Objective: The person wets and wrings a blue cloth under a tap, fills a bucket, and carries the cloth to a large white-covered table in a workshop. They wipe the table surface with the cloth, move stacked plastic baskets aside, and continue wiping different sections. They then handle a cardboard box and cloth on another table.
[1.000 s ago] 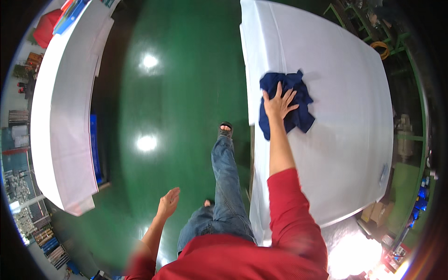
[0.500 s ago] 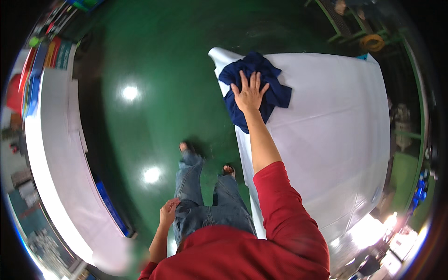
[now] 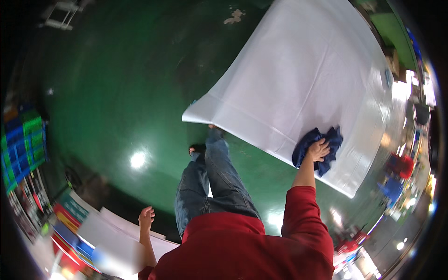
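Note:
A crumpled navy-blue cloth [image 3: 334,141] lies on a table with a smooth white cover [image 3: 298,79], close to its near right corner. My right hand [image 3: 319,150] presses down on the cloth, palm down, its fingers bent over the folds. The arm reaches out to the right in a red sleeve. My left hand [image 3: 146,218] hangs free at my left side, fingers loosely bent and slightly apart, with nothing in it.
A second white-topped table [image 3: 135,224] stands behind at the lower left, with colourful folders or bins [image 3: 70,233] at its end. Blue and green crates [image 3: 23,151] are stacked at the far left. The green floor [image 3: 116,107] is shiny.
I have turned and stepped round to another side of the white table. My right hand and the cloth are now by another corner. My left hand has moved away from my thigh.

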A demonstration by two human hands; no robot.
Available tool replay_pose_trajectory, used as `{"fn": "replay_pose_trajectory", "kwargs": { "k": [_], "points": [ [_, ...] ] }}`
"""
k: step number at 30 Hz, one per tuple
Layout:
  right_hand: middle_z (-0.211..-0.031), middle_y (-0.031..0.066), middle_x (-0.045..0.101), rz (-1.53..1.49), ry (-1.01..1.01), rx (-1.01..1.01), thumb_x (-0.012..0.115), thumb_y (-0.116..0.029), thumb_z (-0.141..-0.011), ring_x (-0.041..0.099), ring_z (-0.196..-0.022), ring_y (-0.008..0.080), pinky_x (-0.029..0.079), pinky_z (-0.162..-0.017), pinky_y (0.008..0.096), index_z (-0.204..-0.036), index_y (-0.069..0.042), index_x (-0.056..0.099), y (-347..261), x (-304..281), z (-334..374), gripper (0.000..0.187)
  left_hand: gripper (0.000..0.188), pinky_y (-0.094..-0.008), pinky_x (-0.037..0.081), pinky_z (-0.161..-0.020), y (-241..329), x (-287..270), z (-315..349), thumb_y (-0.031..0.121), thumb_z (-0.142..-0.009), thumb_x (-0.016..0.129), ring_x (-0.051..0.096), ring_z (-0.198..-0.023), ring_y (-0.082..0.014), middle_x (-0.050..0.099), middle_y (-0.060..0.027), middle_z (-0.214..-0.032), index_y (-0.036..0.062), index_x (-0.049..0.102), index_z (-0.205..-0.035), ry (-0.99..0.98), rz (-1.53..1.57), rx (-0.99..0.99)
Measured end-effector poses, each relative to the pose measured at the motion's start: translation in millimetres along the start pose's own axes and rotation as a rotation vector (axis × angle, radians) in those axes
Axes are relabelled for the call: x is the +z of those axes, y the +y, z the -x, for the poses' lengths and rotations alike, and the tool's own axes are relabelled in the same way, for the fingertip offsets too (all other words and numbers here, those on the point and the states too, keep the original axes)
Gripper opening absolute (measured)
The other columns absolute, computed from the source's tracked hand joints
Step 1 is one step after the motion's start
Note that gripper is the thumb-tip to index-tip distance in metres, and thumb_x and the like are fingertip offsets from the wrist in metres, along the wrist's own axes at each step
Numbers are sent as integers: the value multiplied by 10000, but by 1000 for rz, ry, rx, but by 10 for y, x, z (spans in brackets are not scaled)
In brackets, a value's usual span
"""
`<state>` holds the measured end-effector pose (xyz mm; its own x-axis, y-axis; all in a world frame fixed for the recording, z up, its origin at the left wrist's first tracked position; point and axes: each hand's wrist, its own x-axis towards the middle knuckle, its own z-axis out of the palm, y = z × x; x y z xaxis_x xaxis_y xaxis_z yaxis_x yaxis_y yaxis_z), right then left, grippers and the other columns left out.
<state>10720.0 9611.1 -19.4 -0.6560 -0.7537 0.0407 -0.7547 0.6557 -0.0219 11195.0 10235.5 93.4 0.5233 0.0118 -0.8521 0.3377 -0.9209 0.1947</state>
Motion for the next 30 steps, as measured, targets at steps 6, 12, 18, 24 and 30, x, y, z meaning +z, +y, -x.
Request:
{"fn": "replay_pose_trajectory", "kwargs": {
  "k": [6,12,18,24,30],
  "points": [
    [-1390,175,411,24,91,-36,367,-701,-848,289,-1337,371,187,-997,693,-1281,-121,534,-1545,-48,308,743,220,-330,502,-829,2531,-1026,-1427,164,-932,526,655,-960,-233,684,-140,-1017,29,637,-1065,-36,-790,467],
    [-1445,94,391,-402,31,-843,605,-366,-773,296,-1370,291,143,-1104,595,-1197,-168,600,-3721,-227,880,468,258,-288,476,-827,6518,-215,-1628,145,-962,481,617,-876,-168,666,-94,-1023,13,600,-1148,-109,-496,1070],
    [-1431,58,416,-526,12,-680,622,-229,-733,284,-1385,248,171,-1129,525,-1230,-219,580,-2870,-178,488,499,263,-279,479,-836,7980,637,-1076,134,-961,493,615,-924,-145,664,-74,-1058,19,590,-1177,-429,-861,1217],
    [-1499,136,294,-181,211,596,474,-427,-908,214,-1409,297,122,-1108,576,-1480,-193,237,-1049,-400,813,662,235,-364,489,-835,8267,-6,-1670,177,-930,521,628,-944,-337,654,-178,-1000,17,626,-1066,-270,-1438,1096],
    [-1528,209,182,-127,173,1108,383,-539,-926,110,-1435,332,55,-1087,641,-1498,-271,174,-1445,46,695,665,219,-380,494,-846,9327,-236,-2483,147,-896,496,620,-987,-354,660,-172,-1023,80,670,-1010,-337,-1937,803]
  ]
}}
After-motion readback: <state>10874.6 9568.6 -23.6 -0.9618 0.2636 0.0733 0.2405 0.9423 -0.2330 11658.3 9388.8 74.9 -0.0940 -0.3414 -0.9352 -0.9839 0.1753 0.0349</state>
